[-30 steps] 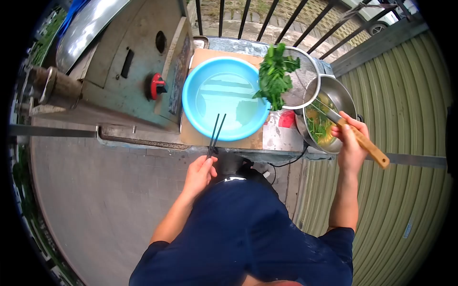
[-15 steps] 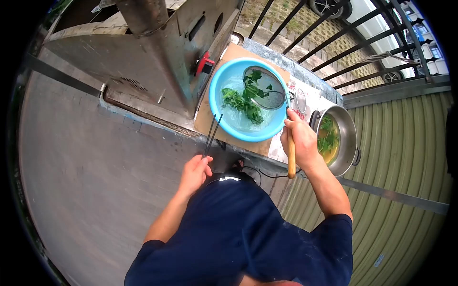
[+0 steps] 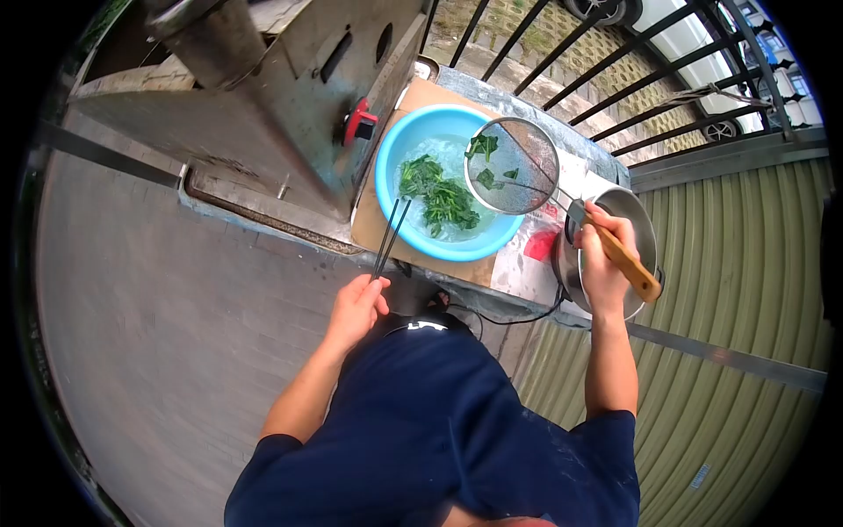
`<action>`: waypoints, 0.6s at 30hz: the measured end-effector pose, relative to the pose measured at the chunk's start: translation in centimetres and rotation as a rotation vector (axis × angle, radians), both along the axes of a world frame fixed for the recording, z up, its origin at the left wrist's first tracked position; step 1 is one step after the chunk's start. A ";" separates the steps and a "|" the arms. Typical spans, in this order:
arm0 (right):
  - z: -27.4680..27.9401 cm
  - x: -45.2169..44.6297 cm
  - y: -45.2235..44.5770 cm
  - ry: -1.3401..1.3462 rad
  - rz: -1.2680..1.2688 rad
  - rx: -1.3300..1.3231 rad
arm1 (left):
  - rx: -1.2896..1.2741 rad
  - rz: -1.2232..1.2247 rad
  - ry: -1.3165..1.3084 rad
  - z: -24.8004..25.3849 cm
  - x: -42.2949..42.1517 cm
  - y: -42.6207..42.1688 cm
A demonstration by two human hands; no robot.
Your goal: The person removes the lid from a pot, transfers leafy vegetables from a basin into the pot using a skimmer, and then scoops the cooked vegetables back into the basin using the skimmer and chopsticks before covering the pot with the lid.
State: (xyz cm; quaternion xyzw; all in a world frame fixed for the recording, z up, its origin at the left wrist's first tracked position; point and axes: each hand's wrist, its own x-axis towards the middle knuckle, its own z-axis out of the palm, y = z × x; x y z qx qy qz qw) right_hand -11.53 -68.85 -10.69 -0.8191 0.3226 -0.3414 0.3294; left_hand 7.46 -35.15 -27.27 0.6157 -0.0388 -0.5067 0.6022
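My left hand (image 3: 356,307) is closed on a pair of dark chopsticks (image 3: 390,239), whose tips reach over the near left rim of a light blue basin (image 3: 386,189). Water fills the basin, and leafy greens (image 3: 446,204) lie in it. In my right hand (image 3: 608,263) is the wooden handle of a mesh strainer (image 3: 527,158). The strainer's round mesh is tilted above the basin's right side, with a few leaves (image 3: 483,147) sticking to it. Under my right hand stands a steel pot (image 3: 644,211), its contents mostly hidden by the hand and handle.
Cardboard (image 3: 420,95) lies under the basin on a stone ledge. A metal stove housing (image 3: 290,105) with a red switch (image 3: 358,123) stands to the left. Black railings (image 3: 562,53) run behind, and a ridged green panel (image 3: 729,263) lies right. A black cable (image 3: 509,323) hangs below the ledge.
The strainer has lifted and shifted right, leaving most of its greens in the basin. My right hand has moved right, over the pot. My left hand has barely moved.
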 end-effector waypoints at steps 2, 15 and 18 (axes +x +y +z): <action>1.9 -2.4 0.2 -0.156 -0.079 0.215 | 0.015 -0.022 -0.017 0.7 -0.1 -0.8; 1.7 -24.2 -4.9 0.173 -0.625 -0.337 | 0.093 -0.248 -0.077 2.5 -2.9 -8.6; -0.4 -26.5 -7.2 0.330 -0.532 -0.512 | 0.097 -0.290 -0.104 2.9 -3.6 -10.1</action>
